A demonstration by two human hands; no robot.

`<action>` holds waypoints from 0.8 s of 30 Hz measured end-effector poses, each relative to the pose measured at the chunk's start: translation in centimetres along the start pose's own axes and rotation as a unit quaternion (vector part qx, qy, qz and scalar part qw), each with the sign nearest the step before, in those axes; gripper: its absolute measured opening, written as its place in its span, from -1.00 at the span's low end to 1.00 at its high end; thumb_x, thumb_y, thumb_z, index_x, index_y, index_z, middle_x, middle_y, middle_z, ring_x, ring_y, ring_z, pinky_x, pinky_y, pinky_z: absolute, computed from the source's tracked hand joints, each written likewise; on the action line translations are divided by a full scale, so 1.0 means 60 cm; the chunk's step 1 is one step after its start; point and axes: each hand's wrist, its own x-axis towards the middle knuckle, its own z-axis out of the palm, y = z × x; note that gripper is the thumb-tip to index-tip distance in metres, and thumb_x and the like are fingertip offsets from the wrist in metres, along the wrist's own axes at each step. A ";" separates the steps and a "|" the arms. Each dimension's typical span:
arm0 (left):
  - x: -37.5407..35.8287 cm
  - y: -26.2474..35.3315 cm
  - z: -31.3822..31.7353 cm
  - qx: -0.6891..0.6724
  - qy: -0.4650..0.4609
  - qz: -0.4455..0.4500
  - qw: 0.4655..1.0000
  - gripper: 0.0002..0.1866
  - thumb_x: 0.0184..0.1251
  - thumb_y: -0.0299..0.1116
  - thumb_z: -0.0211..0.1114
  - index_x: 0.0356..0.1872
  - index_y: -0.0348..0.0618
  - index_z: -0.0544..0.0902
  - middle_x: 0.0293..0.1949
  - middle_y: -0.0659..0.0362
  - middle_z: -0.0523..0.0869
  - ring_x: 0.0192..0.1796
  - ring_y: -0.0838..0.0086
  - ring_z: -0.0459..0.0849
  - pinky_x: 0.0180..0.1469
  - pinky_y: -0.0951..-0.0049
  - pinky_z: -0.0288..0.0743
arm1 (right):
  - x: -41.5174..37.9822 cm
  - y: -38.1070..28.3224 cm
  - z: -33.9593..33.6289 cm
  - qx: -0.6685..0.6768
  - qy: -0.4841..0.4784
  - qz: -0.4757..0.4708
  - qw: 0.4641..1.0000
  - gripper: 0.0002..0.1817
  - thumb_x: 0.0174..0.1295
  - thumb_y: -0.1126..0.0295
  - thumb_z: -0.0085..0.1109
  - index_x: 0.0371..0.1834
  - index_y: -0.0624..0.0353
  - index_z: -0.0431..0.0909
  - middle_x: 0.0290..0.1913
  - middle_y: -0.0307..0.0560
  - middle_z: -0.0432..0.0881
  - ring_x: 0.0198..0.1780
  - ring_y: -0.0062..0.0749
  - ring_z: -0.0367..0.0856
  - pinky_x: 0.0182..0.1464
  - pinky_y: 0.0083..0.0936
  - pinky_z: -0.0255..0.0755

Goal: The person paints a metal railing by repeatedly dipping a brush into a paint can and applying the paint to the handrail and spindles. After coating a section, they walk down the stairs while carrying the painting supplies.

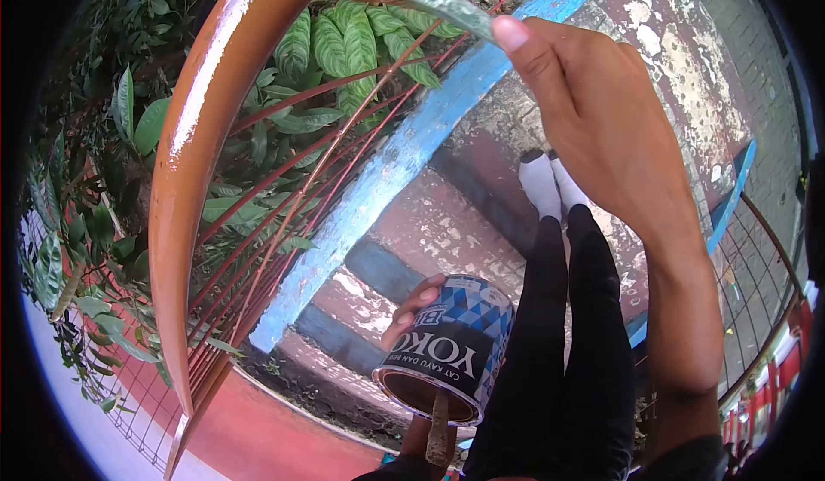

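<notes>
My right hand (593,111) is closed, its thumb pressed on the grey, paint-stained part of a paintbrush (451,10). The brush's brown end meets a glossy brown curved rail (193,137) near the top. Below, my left hand (418,305) is wrapped round the side of a paint can (455,335) with blue, white and black labelling, tilted with its mouth toward me. Brown paint shows inside, and a paint-smeared stick (439,429) pokes out over the rim. Most of the fingers of both hands are hidden.
Thin reddish-brown metal bars (284,214) run behind the rail, with leafy plants (344,51) among them. A ledge with a blue edge (378,176) and peeling paint crosses the middle. My legs (550,309) stretch along it. Wire mesh (748,283) stands at the right.
</notes>
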 end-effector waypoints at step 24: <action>-0.002 0.007 0.018 -0.002 0.093 -0.073 0.993 -0.06 0.18 -0.14 0.64 0.54 0.03 0.29 0.45 -0.06 0.52 0.55 0.01 0.51 0.57 -0.07 0.53 | -0.012 -0.012 0.086 0.012 0.003 -0.031 0.999 -0.40 0.78 0.00 -0.04 -0.34 0.31 0.54 -0.56 0.30 0.54 -0.45 0.40 0.58 -0.28 0.09 0.43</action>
